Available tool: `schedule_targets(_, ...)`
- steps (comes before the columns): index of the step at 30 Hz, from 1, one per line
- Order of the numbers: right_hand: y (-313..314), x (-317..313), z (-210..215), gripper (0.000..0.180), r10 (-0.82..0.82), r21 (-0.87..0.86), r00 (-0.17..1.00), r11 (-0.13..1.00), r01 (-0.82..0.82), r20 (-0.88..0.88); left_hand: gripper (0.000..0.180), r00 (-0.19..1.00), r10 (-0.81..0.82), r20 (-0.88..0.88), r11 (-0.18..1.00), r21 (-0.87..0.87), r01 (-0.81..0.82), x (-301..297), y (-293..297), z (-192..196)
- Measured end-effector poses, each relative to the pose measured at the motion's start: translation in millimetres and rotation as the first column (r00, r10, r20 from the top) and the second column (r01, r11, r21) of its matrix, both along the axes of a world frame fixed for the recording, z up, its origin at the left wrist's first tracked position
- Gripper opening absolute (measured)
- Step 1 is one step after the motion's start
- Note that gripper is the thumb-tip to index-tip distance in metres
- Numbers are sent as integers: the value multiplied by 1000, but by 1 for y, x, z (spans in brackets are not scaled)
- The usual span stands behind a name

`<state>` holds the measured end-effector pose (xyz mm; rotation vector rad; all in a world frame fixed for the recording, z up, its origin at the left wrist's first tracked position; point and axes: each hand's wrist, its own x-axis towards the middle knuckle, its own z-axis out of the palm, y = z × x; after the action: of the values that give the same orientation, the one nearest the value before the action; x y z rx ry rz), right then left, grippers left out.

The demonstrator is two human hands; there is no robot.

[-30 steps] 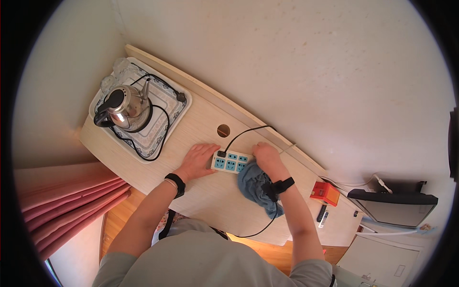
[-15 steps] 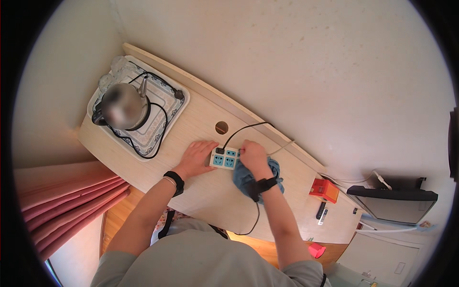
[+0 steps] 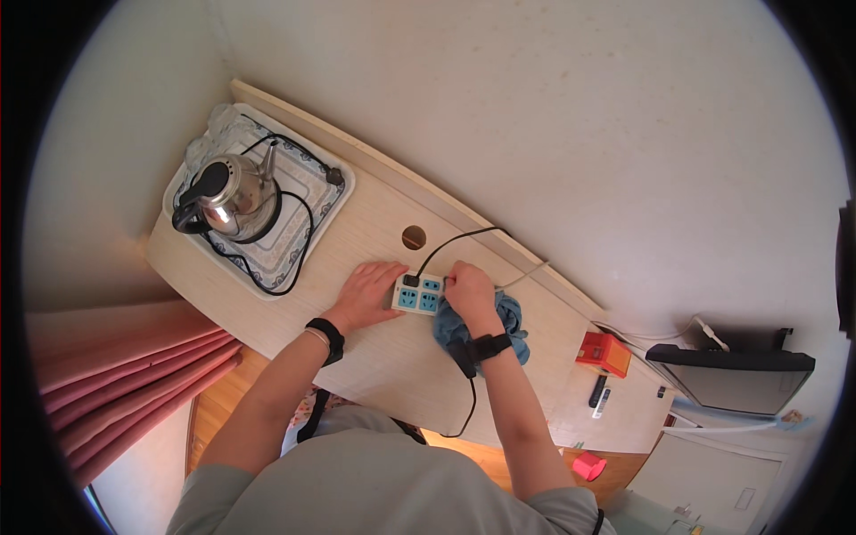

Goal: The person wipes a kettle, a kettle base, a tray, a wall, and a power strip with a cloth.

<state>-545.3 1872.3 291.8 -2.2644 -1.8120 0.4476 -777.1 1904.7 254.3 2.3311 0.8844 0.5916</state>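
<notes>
A white power strip (image 3: 416, 304) with blue sockets lies on the wooden desk, a black plug with a black cord in its far left socket. My left hand (image 3: 367, 294) grips its left end, fingers along the far side and thumb along the near side. At the strip's right end my right hand (image 3: 470, 292) is closed on a blue cloth (image 3: 513, 328). The cloth bunches under that hand and wrist and hides part of the strip.
A kettle (image 3: 236, 198) stands on a patterned tray (image 3: 343, 203) at the far left, its black cord looped there. A round cable hole (image 3: 413, 237) opens in the desk. To the right are a red-orange box (image 3: 604, 354), remote controls (image 3: 601, 402) and a screen (image 3: 731, 379).
My right hand has shifted slightly left along the strip with the cloth, and its wrist has turned a little. My left hand stays in place.
</notes>
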Motion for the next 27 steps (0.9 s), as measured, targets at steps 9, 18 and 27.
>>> schedule_targets(9, -26, 45, 1, 8, -112, -34, 992, 993, 113, 52, 79, 1000, -3, -30, 1000, -12, 3, -1, 0, 1)
schedule_targets(18, 11, 17, 11, 5, 391, 101, 909, 920, -379, -144, 81, 1000, 5, 12, 1000, 20, -5, 1, 0, -1)
schedule_targets(27, -62, 34, 0, 7, 248, 301, 951, 935, -185, -184, 80, 1000, 6, -3, 1000, -8, -6, 1, 0, 3)
